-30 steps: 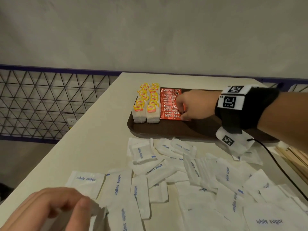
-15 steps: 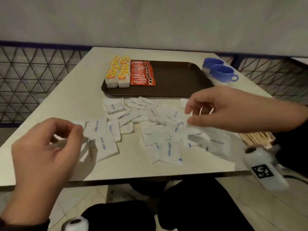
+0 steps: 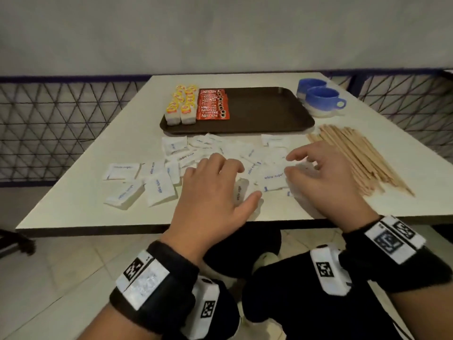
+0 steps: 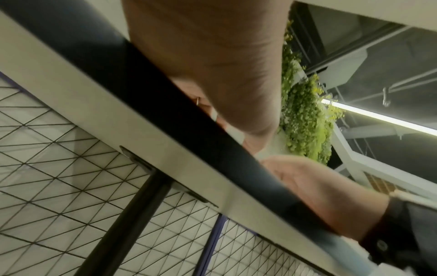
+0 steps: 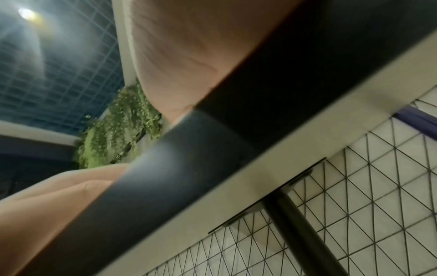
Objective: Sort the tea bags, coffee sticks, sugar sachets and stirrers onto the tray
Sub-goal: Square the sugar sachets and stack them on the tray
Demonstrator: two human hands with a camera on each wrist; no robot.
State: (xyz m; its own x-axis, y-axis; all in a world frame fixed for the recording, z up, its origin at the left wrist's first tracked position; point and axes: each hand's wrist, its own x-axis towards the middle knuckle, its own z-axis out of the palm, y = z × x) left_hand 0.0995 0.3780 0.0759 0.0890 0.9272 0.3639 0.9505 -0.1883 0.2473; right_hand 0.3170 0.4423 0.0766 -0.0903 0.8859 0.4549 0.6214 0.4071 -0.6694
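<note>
A brown tray (image 3: 264, 111) lies at the far side of the table. At its left end stand yellow-tagged tea bags (image 3: 182, 107) in two rows, with red coffee sticks (image 3: 212, 104) beside them. White sugar sachets (image 3: 159, 186) are scattered on the table in front of the tray. Wooden stirrers (image 3: 355, 155) lie in a pile at the right. My left hand (image 3: 247, 182) rests palm down on the sachets with its fingers spread. My right hand (image 3: 289, 164) hovers over the sachets just to the right, fingers loosely bent and touching them. Both wrist views show only palms and the table edge.
Two blue cups (image 3: 321, 99) stand right of the tray near the far corner. The table's near edge (image 3: 137, 225) runs just under my wrists. A wire mesh fence (image 3: 61, 123) stands behind the table on both sides.
My right hand has drawn back from the coffee sticks on the tray to the sachet pile. My left hand has moved from the near left sachets to the middle of the pile.
</note>
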